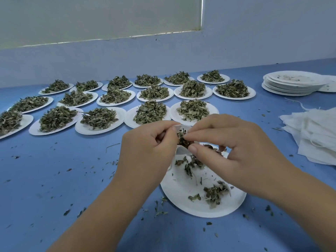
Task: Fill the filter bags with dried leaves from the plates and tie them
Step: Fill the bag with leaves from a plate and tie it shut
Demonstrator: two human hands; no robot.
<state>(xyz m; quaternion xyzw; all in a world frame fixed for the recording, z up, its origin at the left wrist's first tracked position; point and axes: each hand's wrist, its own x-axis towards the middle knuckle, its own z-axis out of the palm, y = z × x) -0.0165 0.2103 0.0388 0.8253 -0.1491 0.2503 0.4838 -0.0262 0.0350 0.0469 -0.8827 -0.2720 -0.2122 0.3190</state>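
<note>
1. Step in hand, as judged: filling. The filter bag is held off the desk at frame centre, between both hands and above the far edge of the nearest paper plate.
2. The left hand grips the bag by its rim, its fingers curled round the white fabric and propping the mouth open towards the right.
3. The right hand has thumb and forefinger pinched on a tuft of dried leaves at the bag's mouth; its other fingers are loosely curled.
4. The plate is nearly cleared; small clumps lie at its lower right and under the bag.
5. Recommended practice:
   - keep the mouth over the plate, so that dropped leaves land there and not on the desk;
   - push each tuft well down before letting go, since dry leaf springs back;
   - gather the last clumps in small pinches — a large one is likely to shed at the rim;
   - leave slack fabric at the top for tying. The bag's string cannot be made out here.
6. Leaf crumbs lie on the desk round the plate — spillage is a live risk.
7. Stock: filled plates in rows across the upper left and middle, a stack of empty plates at upper right, a pile of unused filter bags at the right edge.
</note>
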